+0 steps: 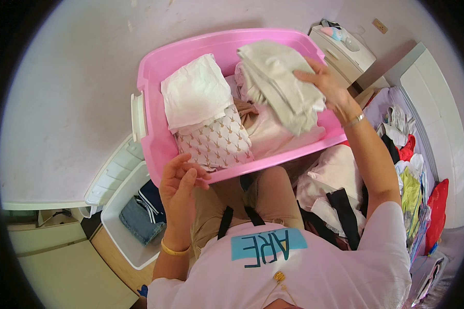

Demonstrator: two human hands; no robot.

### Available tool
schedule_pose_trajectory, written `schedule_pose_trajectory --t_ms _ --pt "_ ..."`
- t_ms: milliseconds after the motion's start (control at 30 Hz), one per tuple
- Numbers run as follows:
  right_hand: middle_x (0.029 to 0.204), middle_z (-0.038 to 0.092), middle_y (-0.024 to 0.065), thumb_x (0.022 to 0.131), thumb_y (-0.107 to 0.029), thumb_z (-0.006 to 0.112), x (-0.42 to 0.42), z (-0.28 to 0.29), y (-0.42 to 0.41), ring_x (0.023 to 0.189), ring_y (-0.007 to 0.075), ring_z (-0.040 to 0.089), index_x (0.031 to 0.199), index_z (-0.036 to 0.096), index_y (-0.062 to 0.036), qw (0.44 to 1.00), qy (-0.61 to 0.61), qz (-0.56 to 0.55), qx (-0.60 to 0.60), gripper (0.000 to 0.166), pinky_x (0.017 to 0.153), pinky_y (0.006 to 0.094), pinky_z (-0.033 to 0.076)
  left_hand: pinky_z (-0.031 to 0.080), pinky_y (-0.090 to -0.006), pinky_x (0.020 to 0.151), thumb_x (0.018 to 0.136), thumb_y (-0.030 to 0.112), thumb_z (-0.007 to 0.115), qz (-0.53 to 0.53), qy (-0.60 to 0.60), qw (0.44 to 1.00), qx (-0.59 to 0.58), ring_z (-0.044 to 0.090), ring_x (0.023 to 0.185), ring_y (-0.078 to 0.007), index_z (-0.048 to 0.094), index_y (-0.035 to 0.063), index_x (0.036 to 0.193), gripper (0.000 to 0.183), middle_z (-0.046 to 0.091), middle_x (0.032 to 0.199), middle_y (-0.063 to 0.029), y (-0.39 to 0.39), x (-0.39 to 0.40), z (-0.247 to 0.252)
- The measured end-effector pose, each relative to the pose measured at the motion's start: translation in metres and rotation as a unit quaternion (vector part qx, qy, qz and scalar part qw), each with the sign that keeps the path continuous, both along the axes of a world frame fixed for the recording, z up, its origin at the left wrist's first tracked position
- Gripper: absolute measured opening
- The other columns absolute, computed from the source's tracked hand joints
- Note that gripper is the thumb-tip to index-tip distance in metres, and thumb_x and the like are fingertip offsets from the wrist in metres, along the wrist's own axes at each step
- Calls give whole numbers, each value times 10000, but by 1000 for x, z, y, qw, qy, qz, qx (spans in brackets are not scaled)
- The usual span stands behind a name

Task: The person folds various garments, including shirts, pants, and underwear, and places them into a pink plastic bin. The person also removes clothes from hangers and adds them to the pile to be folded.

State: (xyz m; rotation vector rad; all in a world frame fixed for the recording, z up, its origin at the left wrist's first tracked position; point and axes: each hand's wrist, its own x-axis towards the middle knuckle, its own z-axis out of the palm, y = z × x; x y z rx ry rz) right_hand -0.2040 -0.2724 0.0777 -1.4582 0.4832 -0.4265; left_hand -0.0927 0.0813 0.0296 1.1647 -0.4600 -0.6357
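My right hand (324, 83) grips a folded pale grey-green cloth (282, 81) by its right side, over the right half of a large pink plastic storage tub (239, 170). Near the tub's front-left rim is my left hand (181, 177), its fingers apart and nothing in them. Inside on the left, a folded white cloth (197, 92) rests on a white cloth with a brown rabbit-like print (216, 143). A brown cloth (247, 112) shows in the middle. Light pink fabric (278, 131) lies under the held cloth and is partly hidden by it.
A white bin (135, 258) with folded jeans (139, 220) stands on the floor at left, beside a white lid (116, 174). Heaped clothes (328, 185) lie at right, with more on the bed (390, 100). A white cabinet (340, 54) stands at back right.
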Motion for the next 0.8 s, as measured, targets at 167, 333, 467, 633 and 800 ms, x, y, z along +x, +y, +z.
schedule_pose_trajectory --t_ms 167,333,467,633,800 --pt "1080 632 107 853 -107 630 56 -40 -86 899 182 634 1259 497 18 997 -8 -79 9 446 759 314 534 505 -258 580 914 56 504 -1 -2 1000 15 612 741 -167 506 13 1200 290 610 877 -89 1 4 4" --pt "1046 620 242 821 -295 637 55 -149 -171 939 346 636 1199 512 31 855 320 -241 -328 515 790 399 518 516 -248 546 897 16 482 -28 -19 999 37 607 723 -168 497 6 1192 296 606 858 -107 -4 6 2" --pt "1158 529 291 765 -400 677 69 -168 -165 1055 396 576 1205 490 2 757 357 -54 -545 625 831 450 491 526 -253 558 883 -18 485 -41 -33 996 68 602 724 -162 486 -3 1193 310 602 865 -116 3 7 -2" --pt "1187 467 277 747 -423 683 99 -154 -109 1098 408 537 1231 426 -62 745 461 -68 -477 656 846 445 489 533 -267 529 868 -16 502 -41 -36 994 99 613 714 -159 495 -1 1170 303 607 855 -117 1 5 0" --pt "1115 540 240 795 -309 612 97 -167 -99 1008 364 593 1182 464 -44 658 465 -59 -589 491 816 424 510 531 -257 543 874 -36 496 -41 -62 993 92 611 736 -155 497 0 1174 301 609 858 -117 1 3 -3"
